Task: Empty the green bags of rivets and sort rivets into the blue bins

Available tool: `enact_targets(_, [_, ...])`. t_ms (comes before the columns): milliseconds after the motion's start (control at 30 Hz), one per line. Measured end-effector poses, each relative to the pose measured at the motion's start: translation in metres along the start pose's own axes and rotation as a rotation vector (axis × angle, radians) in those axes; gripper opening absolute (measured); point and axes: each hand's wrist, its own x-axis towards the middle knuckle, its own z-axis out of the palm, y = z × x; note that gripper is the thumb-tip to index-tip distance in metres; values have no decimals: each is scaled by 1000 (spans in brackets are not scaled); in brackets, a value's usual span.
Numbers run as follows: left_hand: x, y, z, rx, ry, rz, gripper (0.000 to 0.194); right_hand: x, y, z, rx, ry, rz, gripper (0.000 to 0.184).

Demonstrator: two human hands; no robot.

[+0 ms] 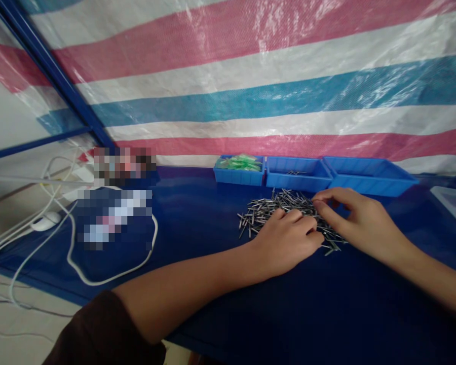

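Note:
A loose pile of thin silver metal pins, nail- or rivet-like, is heaped on the blue table. My left hand rests over the near side of the pile, its fingers curled down. Its fingertips are hidden, so what they hold, if anything, does not show. At the pile's right side is my right hand, with thumb and forefinger tips brought together above the pins. Anything between those tips is too small to make out.
Behind the pile stand a blue bin with green packets, a middle blue bin with a few pins, and a right blue bin. A translucent container is at far right. White cables loop across the table's left side.

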Motion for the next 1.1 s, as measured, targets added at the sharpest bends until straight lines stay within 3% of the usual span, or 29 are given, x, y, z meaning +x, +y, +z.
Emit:
enact_targets(133, [-2,1,-5,36,5,-21,16,-3,-5,-3,34,27,-10,23])
enact_targets(267, [-3,-5,-9,1,20,-159,17,-9,-6,-8,85,-24,-20,25])
enact_targets(467, [-4,-16,-8,-259,97,-300,18,-14,-8,-4,139,-130,-124,23])
enact_targets(667, [-5,-13,-8,-543,261,-378,14,-17,-10,2,180,-131,-106,22])
enact_targets(1100, [-5,-14,-11,-607,326,-384,13,-19,-17,3,189,-127,-64,27])
